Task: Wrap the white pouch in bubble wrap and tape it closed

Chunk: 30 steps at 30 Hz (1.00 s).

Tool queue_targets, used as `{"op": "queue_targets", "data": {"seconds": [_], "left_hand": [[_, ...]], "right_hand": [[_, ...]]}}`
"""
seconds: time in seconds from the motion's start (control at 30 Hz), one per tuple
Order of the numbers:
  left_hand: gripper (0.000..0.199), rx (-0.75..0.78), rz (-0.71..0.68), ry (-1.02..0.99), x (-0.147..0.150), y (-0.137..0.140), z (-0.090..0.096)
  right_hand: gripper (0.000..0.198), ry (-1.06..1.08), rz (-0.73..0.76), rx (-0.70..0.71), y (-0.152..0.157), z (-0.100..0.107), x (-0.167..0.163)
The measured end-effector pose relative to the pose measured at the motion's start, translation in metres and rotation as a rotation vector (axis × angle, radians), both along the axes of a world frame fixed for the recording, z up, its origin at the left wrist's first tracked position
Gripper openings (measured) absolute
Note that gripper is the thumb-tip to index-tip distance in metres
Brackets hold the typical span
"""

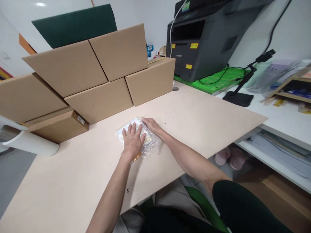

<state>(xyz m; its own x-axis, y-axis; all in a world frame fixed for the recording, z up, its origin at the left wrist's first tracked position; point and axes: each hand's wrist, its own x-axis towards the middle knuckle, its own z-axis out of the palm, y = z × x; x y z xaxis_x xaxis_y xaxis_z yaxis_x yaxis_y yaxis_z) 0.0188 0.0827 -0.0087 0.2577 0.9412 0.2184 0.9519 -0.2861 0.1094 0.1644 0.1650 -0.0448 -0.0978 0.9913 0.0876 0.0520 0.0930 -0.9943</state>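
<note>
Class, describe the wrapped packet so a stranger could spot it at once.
Start at the pale table and its stacked cardboard boxes. In front of them, find the packet under the left hand, with the right hand at its edge. Unlike the boxes, it has clear, crinkly wrapping and an orange patch.

The bubble wrap [151,148] is clear, the table [206,116] pale beige.
</note>
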Motion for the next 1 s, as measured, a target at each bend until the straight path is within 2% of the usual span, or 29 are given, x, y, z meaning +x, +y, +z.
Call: {"op": "queue_targets", "data": {"seconds": [0.13,0.2,0.27,0.33,0.4,0.47,0.6,0.7,0.83,0.93,1.0], "left_hand": [[0.07,-0.024,-0.019,-0.117,-0.001,-0.019,0.003],[0.089,0.019,-0.069,-0.111,0.003,-0.035,0.001],[0.097,0.064,-0.119,-0.064,0.009,-0.048,-0.003],[0.082,0.101,-0.128,-0.05,0.013,-0.054,-0.006],[0.049,0.151,-0.126,-0.117,0.012,-0.055,-0.005],[0.032,0.208,-0.126,-0.27,0.007,-0.054,0.001],[0.033,0.321,0.034,-0.755,-0.007,-0.056,0.02],[0.03,0.456,0.167,-1.077,-0.018,-0.053,0.028],[0.027,0.61,0.248,-1.442,-0.036,-0.041,0.03],[0.02,0.669,0.277,-1.691,-0.058,-0.033,0.032],[0.017,0.63,0.293,-1.816,-0.08,-0.031,0.031]], "right_hand": [[0.034,0.106,0.085,0.032,0.008,-0.003,0.002],[0.029,0.159,0.078,0.019,0.01,-0.003,0.003],[0.027,0.194,0.047,-0.003,0.011,-0.002,0.003],[0.026,0.201,0.03,-0.02,0.01,0.001,0.004],[0.024,0.2,0.036,-0.025,0.008,0.004,0.005],[0.022,0.203,0.046,-0.024,0.005,0.009,0.006],[0.025,0.201,0.05,0.005,-0.001,0.016,0.007],[0.03,0.176,0.08,0.091,-0.005,0.018,0.006],[0.029,-0.022,0.194,0.211,-0.01,0.015,0.004],[0.029,-0.079,0.139,0.23,-0.01,0.013,0.003],[0.027,-0.057,0.061,0.247,-0.007,0.013,0.004]]}}
